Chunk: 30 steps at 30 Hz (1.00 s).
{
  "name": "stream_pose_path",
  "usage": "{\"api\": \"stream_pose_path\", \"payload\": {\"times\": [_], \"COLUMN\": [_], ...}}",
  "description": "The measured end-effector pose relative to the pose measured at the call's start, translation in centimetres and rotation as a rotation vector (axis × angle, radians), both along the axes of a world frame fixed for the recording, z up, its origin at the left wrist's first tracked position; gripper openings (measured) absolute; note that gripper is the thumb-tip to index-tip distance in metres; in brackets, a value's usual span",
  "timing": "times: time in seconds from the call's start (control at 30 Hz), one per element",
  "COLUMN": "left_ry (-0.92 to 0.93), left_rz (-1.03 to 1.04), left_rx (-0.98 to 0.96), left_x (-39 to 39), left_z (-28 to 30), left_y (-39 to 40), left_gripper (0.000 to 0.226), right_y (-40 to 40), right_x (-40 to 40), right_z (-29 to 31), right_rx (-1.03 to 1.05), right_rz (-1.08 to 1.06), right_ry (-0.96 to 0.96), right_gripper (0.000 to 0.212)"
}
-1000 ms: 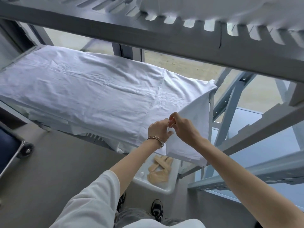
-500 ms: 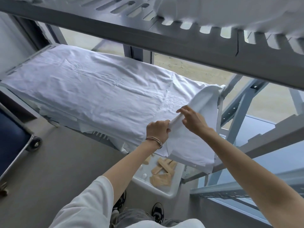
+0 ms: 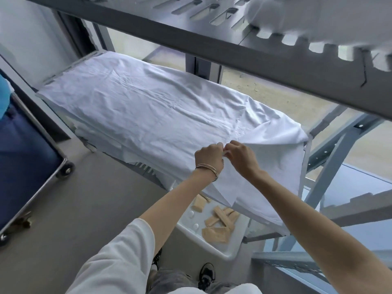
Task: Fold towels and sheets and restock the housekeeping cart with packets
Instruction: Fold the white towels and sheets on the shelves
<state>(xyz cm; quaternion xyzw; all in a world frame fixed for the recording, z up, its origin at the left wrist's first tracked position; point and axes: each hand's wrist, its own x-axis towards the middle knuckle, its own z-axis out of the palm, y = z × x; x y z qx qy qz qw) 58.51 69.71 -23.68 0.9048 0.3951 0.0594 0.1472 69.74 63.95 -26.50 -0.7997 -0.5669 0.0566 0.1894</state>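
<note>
Soft, bright daylight seems to come through the window (image 3: pixel 275 92) behind; shadows are faint. The wide lens bends edges, and the top-right cloth (image 3: pixel 318 20) is blurred.

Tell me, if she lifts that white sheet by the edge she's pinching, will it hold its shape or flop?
Probably flop: the sheet is creased and droops limply over the shelf's end. It looks thin and likely light, since the left hand and right hand raise its edge with fingertip pinches alone.
</note>
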Motion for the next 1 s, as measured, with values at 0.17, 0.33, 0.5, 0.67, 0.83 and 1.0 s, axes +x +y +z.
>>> {"api": "stream_pose_path", "payload": {"times": [0.17, 0.33, 0.5, 0.67, 0.83, 1.0], "left_ry": [0.019, 0.020, 0.039, 0.022, 0.039, 0.078], "left_rz": [-0.010, -0.037, -0.058, -0.051, -0.003, 0.039], "left_rx": [-0.001, 0.014, -0.012, 0.000, 0.015, 0.014], "left_x": [-2.0, -3.9, -4.4, -5.3, -7.9, -10.5], "left_z": [0.3, 0.5, 0.1, 0.2, 0.3, -0.2], "left_y": [2.8, 5.9, 7.5, 9.5, 12.7, 15.8], "left_gripper": [0.013, 0.011, 0.007, 0.004, 0.005, 0.003], "right_y": [1.5, 3.7, 4.7, 5.0, 5.5, 7.1], "right_x": [-1.6, -3.3, -3.6, -2.5, -1.5, -2.7], "right_z": [0.4, 0.4, 0.3, -0.4, -1.4, -1.9], "right_rx": [0.050, 0.028, -0.015, -0.070, -0.169, -0.238], "right_rz": [0.056, 0.056, 0.016, -0.097, -0.116, -0.081], "right_ry": [-0.013, 0.000, -0.003, 0.043, 0.130, 0.136], "right_gripper": [0.012, 0.012, 0.017, 0.028, 0.045, 0.055]}}
